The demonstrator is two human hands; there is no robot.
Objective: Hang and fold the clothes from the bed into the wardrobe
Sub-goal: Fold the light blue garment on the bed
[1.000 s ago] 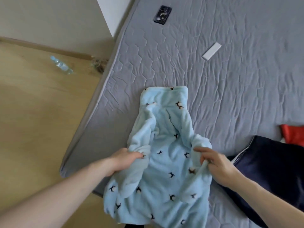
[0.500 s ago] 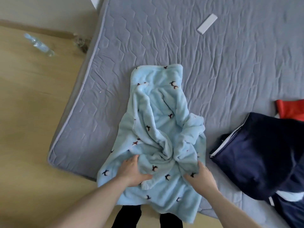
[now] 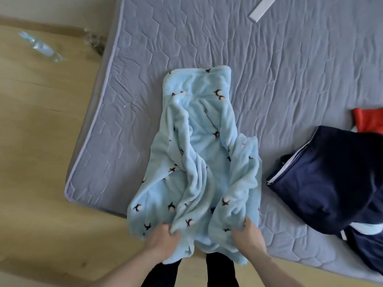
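Fleece garment (image 3: 199, 162) on bed (image 3: 290, 79); left hand (image 3: 163, 241), right hand (image 3: 247, 238) grip near hem.

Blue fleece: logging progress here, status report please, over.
Left hand and right hand both grip the blue fleece hem. Fleece rumpled, unfolded, overhanging bed edge. Navy garment beside, apart.

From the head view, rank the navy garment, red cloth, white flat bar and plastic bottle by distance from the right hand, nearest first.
1. Folded navy garment, just right of the right hand.
2. Red cloth, far right, beyond the navy one.
3. Clear plastic bottle on the floor, far left, and white flat bar, top of bed: too close to call.
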